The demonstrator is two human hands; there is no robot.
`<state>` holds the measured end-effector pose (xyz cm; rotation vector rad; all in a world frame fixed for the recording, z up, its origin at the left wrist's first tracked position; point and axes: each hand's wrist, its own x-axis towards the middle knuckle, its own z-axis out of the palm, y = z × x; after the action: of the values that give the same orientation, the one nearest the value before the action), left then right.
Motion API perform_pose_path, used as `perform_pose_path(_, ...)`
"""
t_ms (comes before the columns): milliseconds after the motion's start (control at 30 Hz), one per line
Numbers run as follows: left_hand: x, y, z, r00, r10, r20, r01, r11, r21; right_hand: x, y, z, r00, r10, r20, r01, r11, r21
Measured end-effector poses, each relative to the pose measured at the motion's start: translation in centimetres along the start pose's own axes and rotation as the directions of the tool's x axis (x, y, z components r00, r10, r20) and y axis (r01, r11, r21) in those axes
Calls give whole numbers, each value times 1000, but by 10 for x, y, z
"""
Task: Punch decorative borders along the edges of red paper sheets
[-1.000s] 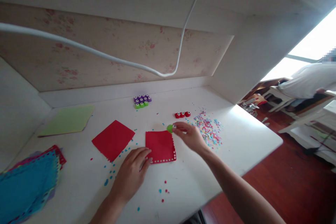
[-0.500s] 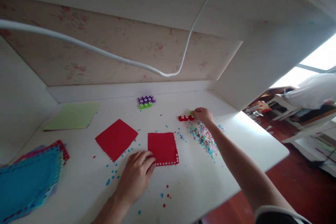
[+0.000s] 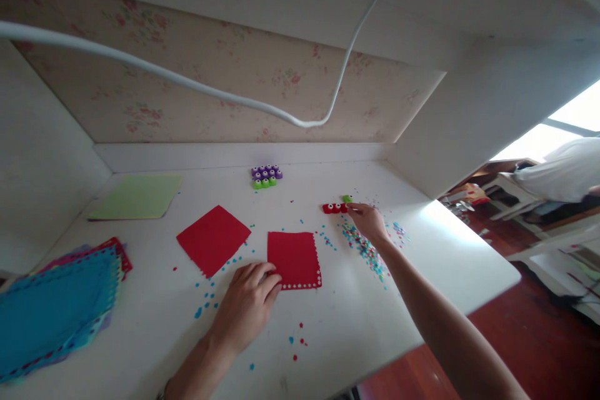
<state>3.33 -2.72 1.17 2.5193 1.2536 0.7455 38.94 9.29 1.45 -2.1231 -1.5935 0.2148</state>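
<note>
My left hand (image 3: 246, 306) lies flat on the white desk (image 3: 445, 256), its fingertips resting on the lower left corner of a red paper square (image 3: 294, 257) with a punched edge. My right hand (image 3: 370, 220) reaches far right, its fingers loosely bent and holding nothing. Its fingertips are just beside a small green punch (image 3: 347, 199). That punch sits next to two red punches (image 3: 332, 207). A pile of coloured paper bits (image 3: 368, 249) lies under my right wrist.
A second red sheet (image 3: 213, 239) and a pale green sheet (image 3: 135, 195) lie to the left, and a stack of blue and coloured sheets (image 3: 56, 309) at the far left. Purple and green punches (image 3: 265, 176) cluster at the back. A white cable (image 3: 234, 100) hangs overhead. A person in white (image 3: 557, 172) sits far right.
My right hand carried the green punch from the red square to the red punches, set it down and has drawn back slightly. The left hand stayed on the paper.
</note>
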Motion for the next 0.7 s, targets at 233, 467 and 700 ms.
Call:
perform_pose_path(233, 0, 2, 0, 1000, -16, 7, 16, 1000, -7, 2, -10, -3, 995, -69, -70, 69, 998, -7)
perform_pose_path(467, 0, 13, -2, 1000, -24, 10, 24, 1000, 15, -1, -93, 19, 919, -393, 41, 391, 919, 55)
perform_pose_path(700, -2, 12, -4, 999, -33, -43, 34, 999, 6, 31, -191, 86, 808, -550, 211, 546, 833, 83)
